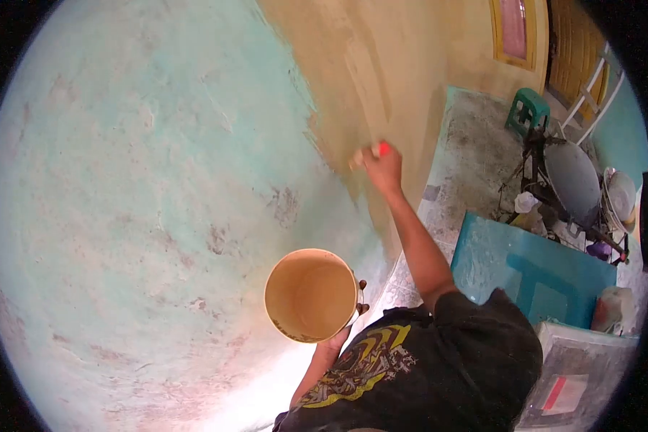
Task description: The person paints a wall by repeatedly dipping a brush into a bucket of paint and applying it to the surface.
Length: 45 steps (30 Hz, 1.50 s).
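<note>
My right hand [384, 167] is closed round a paintbrush [358, 158] with a red part at its handle. The bristles are at the wall, near the edge between tan paint [345, 72] and the pale green, stained wall [158, 144]. Lower down, my left hand [344, 325] holds a round bucket [311, 295] from beneath and at its right side. The bucket's inside is tan-coated, and its opening faces me.
On the right are a teal container [525, 270], a large wok [572, 180], a green stool [529, 109] and a white ladder [590, 93]. A grey box [583, 360] with a red and white label stands lower right. A window frame [515, 32] is at the top.
</note>
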### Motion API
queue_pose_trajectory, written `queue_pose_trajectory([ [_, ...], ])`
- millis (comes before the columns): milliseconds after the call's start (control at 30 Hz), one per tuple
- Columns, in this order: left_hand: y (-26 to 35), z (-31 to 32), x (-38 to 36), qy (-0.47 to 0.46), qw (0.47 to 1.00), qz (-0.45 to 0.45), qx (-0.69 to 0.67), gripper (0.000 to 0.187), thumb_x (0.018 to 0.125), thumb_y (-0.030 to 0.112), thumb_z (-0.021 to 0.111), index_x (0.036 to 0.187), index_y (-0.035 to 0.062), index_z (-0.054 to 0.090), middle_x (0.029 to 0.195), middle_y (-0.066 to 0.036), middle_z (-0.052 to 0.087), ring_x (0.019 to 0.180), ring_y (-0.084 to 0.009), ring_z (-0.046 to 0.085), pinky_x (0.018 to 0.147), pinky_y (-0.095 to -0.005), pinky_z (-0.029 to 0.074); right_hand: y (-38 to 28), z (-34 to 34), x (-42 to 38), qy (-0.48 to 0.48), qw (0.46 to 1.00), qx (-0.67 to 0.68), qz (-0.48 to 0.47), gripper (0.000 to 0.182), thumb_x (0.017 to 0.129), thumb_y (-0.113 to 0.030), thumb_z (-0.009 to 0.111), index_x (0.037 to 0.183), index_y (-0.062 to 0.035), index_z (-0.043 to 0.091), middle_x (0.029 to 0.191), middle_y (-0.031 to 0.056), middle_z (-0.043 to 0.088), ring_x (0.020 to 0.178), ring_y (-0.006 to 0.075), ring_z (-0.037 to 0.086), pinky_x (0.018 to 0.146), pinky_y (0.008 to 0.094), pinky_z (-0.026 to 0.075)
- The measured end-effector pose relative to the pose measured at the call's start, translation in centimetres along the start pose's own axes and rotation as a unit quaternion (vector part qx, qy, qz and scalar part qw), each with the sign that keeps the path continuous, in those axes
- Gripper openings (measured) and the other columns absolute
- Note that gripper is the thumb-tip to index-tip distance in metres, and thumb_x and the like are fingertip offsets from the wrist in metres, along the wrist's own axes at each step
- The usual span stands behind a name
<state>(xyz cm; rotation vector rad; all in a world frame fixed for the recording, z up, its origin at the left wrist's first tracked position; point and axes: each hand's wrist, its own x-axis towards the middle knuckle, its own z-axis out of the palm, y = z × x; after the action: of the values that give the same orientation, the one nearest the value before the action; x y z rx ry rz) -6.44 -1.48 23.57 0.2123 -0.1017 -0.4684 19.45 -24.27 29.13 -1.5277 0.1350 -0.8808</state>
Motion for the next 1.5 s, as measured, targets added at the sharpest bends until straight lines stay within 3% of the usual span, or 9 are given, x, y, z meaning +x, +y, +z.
queue_pose_trajectory([
  [167,0.4,-0.2,0.0,-0.002,0.993,0.019,0.12,0.061,0.099,0.046,0.052,0.146,0.0086,0.041,0.141,-0.017,0.052,0.131,-0.0431,0.049,0.087,-0.0637,0.055,-14.3,0.3,3.9,-0.012,0.926,0.375,-0.028,0.008,0.093,-0.006,0.066,0.092,-0.0022,0.058,0.085,0.0079,0.068,0.072,0.0198,0.068,0.074,0.0336,0.059],
  [300,1.1,-1.5,-0.8,0.051,0.988,0.018,0.141,0.07,0.094,0.054,0.056,0.149,0.0146,0.038,0.147,-0.019,0.044,0.131,-0.0468,0.044,0.09,-0.0685,0.05,-6.6,2.3,-1.0,-0.004,0.845,0.509,0.161,0.011,0.096,-0.006,0.065,0.103,-0.004,0.057,0.094,0.0097,0.068,0.082,0.0213,0.071,0.082,0.0357,0.062],
  [500,2.0,-3.4,-1.3,0.041,0.999,-0.004,0.022,0.076,0.09,0.059,0.059,0.15,0.0184,0.037,0.151,-0.019,0.039,0.133,-0.0478,0.039,0.09,-0.0701,0.047,14.4,-3.8,-12.5,0.03,0.928,0.238,0.286,0.008,0.09,-0.007,0.067,0.094,-0.0027,0.061,0.091,0.007,0.068,0.077,0.0197,0.07,0.071,0.0317,0.061],
  [667,0.6,0.3,0.0,0.096,0.993,-0.007,0.064,0.062,0.098,0.047,0.053,0.148,0.0127,0.04,0.143,-0.014,0.051,0.126,-0.0424,0.052,0.074,-0.0531,0.056,6.4,0.3,-5.9,0.025,0.995,0.054,0.074,0.017,0.084,-0.013,0.07,0.073,-0.0055,0.059,0.074,0.0038,0.067,0.066,0.0103,0.061,0.057,0.0286,0.047],
  [833,1.0,-2.2,-0.3,0.109,0.994,-0.005,-0.018,0.075,0.089,0.055,0.062,0.15,0.0198,0.038,0.152,-0.017,0.038,0.134,-0.0464,0.039,0.087,-0.0645,0.046,-5.4,-2.3,-0.8,-0.056,0.906,0.415,0.069,0.009,0.094,-0.011,0.066,0.094,-0.0036,0.062,0.087,0.0079,0.069,0.077,0.0173,0.068,0.076,0.0341,0.059],
  [1067,2.0,-2.8,0.1,0.05,0.998,-0.017,0.022,0.074,0.09,0.057,0.06,0.15,0.0191,0.037,0.15,-0.019,0.039,0.132,-0.0467,0.041,0.086,-0.0677,0.049,18.7,-4.5,-14.7,-0.008,0.938,0.232,0.255,0.009,0.094,-0.007,0.066,0.102,-0.0042,0.063,0.095,0.0082,0.069,0.08,0.0159,0.07,0.068,0.0298,0.06],
  [1233,0.9,-0.2,0.7,0.088,0.993,-0.011,0.08,0.062,0.096,0.044,0.058,0.147,0.0123,0.041,0.142,-0.017,0.05,0.125,-0.0446,0.051,0.075,-0.0588,0.06,14.3,-2.0,-9.9,-0.04,0.99,0.015,0.134,0.009,0.092,-0.008,0.067,0.088,-0.0013,0.064,0.085,0.0052,0.07,0.078,0.0146,0.07,0.068,0.0281,0.056],
  [1367,0.8,-1.1,1.2,0.056,0.998,-0.04,0.006,0.069,0.093,0.055,0.057,0.148,0.017,0.04,0.147,-0.019,0.044,0.128,-0.0464,0.046,0.08,-0.062,0.054,-0.7,-2.1,-3.0,-0.051,0.93,0.347,0.108,0.012,0.096,-0.01,0.067,0.089,-0.0026,0.061,0.085,0.0056,0.066,0.078,0.0166,0.071,0.069,0.0307,0.061],
  [1500,1.1,-3.0,1.0,0.067,0.996,-0.048,0.029,0.074,0.091,0.061,0.056,0.149,0.0187,0.039,0.149,-0.019,0.041,0.13,-0.0469,0.043,0.082,-0.0643,0.05,3.4,-3.3,-4.6,-0.061,0.913,0.376,0.149,0.008,0.097,-0.008,0.065,0.097,-0.0008,0.062,0.09,0.0072,0.068,0.077,0.0179,0.07,0.077,0.0345,0.063],
])
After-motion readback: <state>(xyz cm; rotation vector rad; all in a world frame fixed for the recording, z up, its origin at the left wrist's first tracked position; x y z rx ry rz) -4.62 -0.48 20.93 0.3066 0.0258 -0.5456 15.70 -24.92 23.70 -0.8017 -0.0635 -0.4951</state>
